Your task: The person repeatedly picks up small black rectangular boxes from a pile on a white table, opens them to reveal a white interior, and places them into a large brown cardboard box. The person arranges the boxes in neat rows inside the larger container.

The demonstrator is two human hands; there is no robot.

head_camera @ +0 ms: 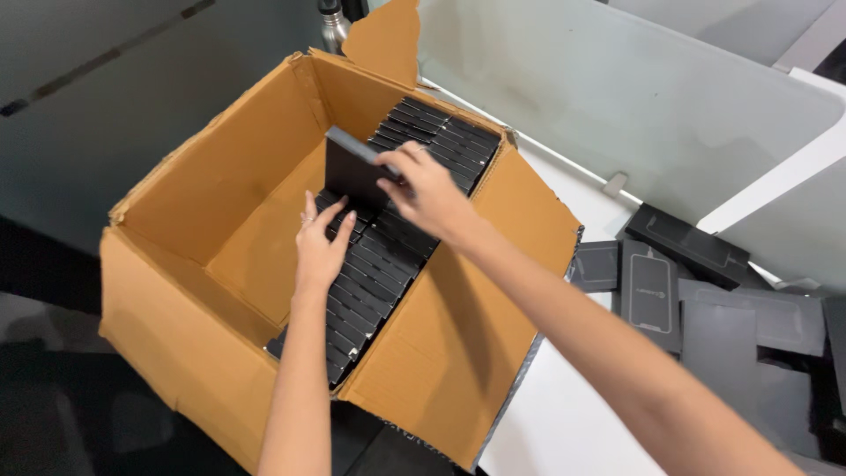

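The right hand (423, 189) grips a flat black box (352, 169) by its right edge, fingers wrapped over the top, holding it upright just above the row of matching black boxes (388, 238) packed on edge along the right side of the open cardboard carton (203, 264). The left hand (319, 247) is flat and open, grasping nothing, its fingertips resting on the tops of the packed boxes at about 7 o'clock from the held one. The grip looks like a pinch near one edge only, so the box could swing or slip out and drop into the bare left half of the carton, at roughly 9 o'clock. With that half unfilled, the packed row has no support on that side; pressing on it could tip several boxes over like dominoes. The carton overhangs the white table (564, 414) edge, so a hard downward push might rock it. Loose black boxes (652, 291) lie on the table at 3 o'clock, well apart from both hands.
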